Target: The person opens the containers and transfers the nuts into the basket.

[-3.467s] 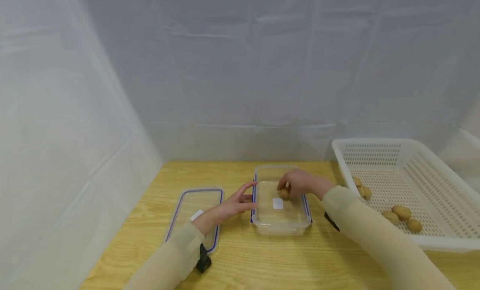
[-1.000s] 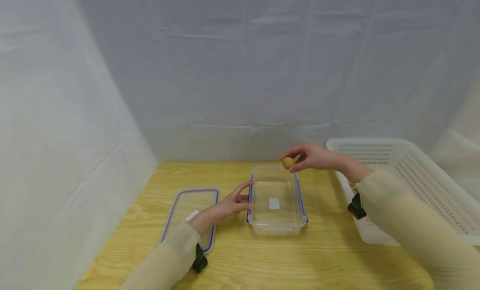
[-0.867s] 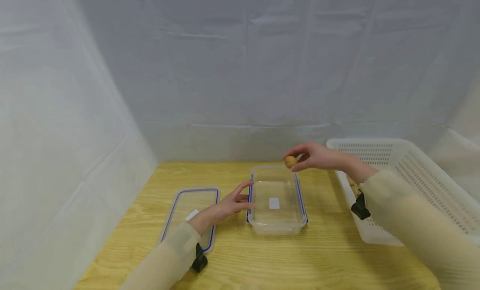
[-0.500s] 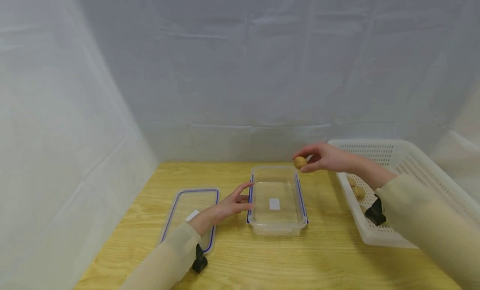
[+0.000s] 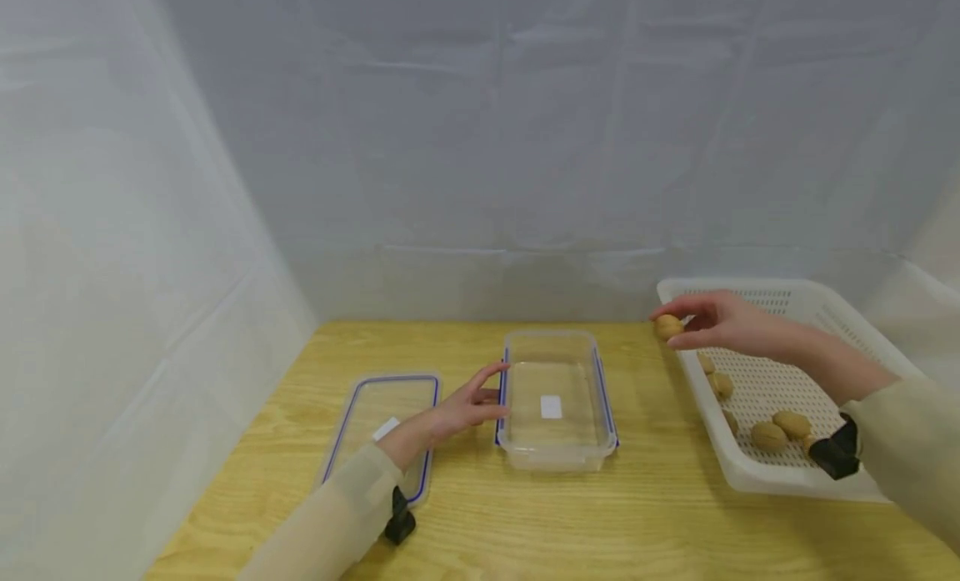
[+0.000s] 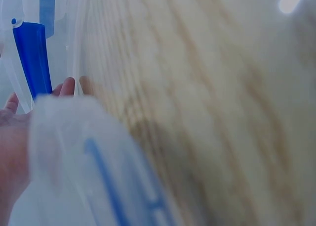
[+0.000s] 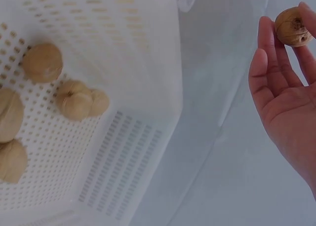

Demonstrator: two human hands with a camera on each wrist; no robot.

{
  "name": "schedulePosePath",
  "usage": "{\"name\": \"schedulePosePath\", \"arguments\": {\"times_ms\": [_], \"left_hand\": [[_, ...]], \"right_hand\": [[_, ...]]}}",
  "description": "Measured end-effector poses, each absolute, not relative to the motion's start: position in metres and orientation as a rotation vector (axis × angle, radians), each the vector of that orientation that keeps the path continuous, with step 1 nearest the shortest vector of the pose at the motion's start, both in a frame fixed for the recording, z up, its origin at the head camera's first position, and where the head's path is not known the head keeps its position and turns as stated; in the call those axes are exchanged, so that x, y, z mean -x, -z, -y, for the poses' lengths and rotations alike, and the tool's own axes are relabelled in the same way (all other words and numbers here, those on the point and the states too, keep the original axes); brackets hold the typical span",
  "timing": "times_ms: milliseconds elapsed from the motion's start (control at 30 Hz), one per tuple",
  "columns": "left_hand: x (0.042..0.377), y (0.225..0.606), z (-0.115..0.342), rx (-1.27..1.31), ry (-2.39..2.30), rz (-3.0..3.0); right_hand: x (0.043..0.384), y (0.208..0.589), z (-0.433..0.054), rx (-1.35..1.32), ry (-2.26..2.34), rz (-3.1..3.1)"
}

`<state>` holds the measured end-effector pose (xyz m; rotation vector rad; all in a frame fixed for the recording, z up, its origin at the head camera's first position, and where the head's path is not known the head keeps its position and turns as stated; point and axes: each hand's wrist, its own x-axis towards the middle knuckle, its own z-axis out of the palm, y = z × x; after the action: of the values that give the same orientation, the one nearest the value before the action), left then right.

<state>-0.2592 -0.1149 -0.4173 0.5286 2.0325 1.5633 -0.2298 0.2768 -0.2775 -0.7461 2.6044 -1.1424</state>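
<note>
Between the fingertips and thumb of my right hand (image 5: 731, 324) is a walnut (image 5: 668, 327), pinched above the left rim of the white plastic basket (image 5: 716, 435). The right wrist view shows the same walnut (image 7: 293, 27) at the fingertips, apart from the basket. My left hand (image 5: 461, 413) has its fingers spread and touches the left side of a clear food container (image 5: 555, 458) with blue latches. No walnut shows in that container. In the left wrist view, fingertips (image 6: 68, 85) are beside a blue latch (image 6: 33, 58).
A clear lid (image 5: 386, 395) with a blue seal lies left of the container, partly under my left forearm. Several walnuts (image 5: 768, 437) lie in the basket along its left and front. White sheeting (image 5: 480, 147) rises behind and at the sides of the wooden table (image 5: 517, 523).
My right hand has lifted the walnut out of the container and carried it right to the basket's rim. The left hand has stayed at the container's side.
</note>
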Motion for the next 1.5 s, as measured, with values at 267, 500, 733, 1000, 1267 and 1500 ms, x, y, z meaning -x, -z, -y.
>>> {"name": "schedulePosePath", "arguments": {"times_ms": [267, 500, 733, 1000, 1267, 1500], "left_hand": [[0.259, 0.418, 0.116, -0.523, -1.565, -2.033], [0.259, 0.418, 0.115, -0.528, -1.566, -2.041], [0.257, 0.417, 0.114, -0.535, -1.558, -2.035], [0.256, 0.414, 0.115, -0.534, -1.542, -2.039], [0.253, 0.413, 0.116, -0.523, -1.534, -2.050], [0.251, 0.415, 0.118, -0.539, -1.532, -2.044]], "right_hand": [[0.228, 0.284, -0.310, 0.653, 1.130, -2.722], [0.238, 0.294, -0.340, 0.560, 1.069, -2.788], [0.250, 0.307, -0.369, 0.457, 0.995, -2.855], [0.268, 0.316, -0.380, 0.347, 0.988, -2.854], [0.282, 0.329, -0.378, 0.326, 1.024, -2.794], [0.285, 0.345, -0.379, 0.325, 1.018, -2.726]]}}
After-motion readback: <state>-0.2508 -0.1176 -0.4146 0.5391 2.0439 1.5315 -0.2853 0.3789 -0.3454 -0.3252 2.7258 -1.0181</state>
